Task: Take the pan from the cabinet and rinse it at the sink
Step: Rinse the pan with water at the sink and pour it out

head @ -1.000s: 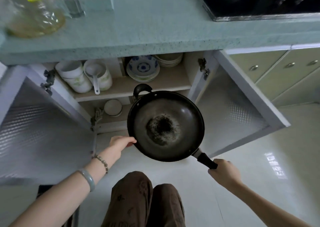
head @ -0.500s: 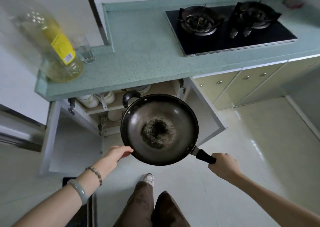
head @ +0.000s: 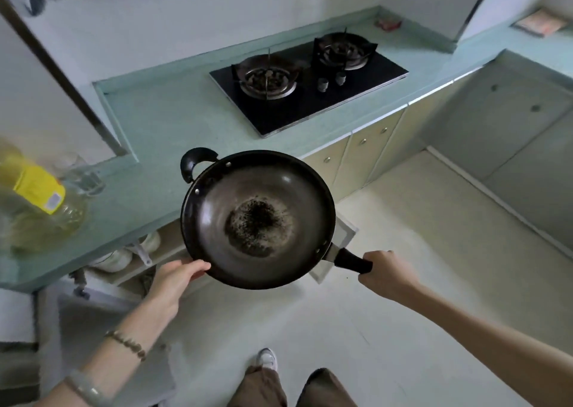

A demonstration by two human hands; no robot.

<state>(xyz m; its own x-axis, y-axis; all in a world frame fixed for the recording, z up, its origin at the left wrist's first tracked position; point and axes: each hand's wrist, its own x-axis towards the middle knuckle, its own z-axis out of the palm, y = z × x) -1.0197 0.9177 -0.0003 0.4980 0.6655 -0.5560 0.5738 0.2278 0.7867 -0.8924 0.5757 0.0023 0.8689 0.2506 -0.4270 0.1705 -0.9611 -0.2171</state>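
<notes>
Head view: kitchen with a pale green countertop (head: 173, 121) running along the wall and turning at the far right corner. Black two-burner gas hob (head: 308, 85) sits set into the countertop toward its back edge, right of centre. Oil bottle (head: 37, 195) with a yellow label stands at the countertop's left end, near the front edge, blurred; a clear glass (head: 83, 174) just beside it. Cabinet (head: 145, 251) under the countertop's left part is open, white bowls on its shelf, door swung out. Closed cabinet doors run to the right.

Pan (head: 257, 219), dark, with a burnt patch in its centre, is held in the air over the floor (head: 403, 251), in front of the countertop's front edge and the open cabinet, roughly level. Right hand (head: 386, 271) is clenched round the pan's long black handle. Left hand (head: 175, 281) grasps the near-left rim, thumb on top. Small loop handle points toward the countertop. Left wrist wears a bead bracelet (head: 125, 344) and a pale bangle (head: 85, 388). Brown trousers and a shoe show at the bottom edge.
</notes>
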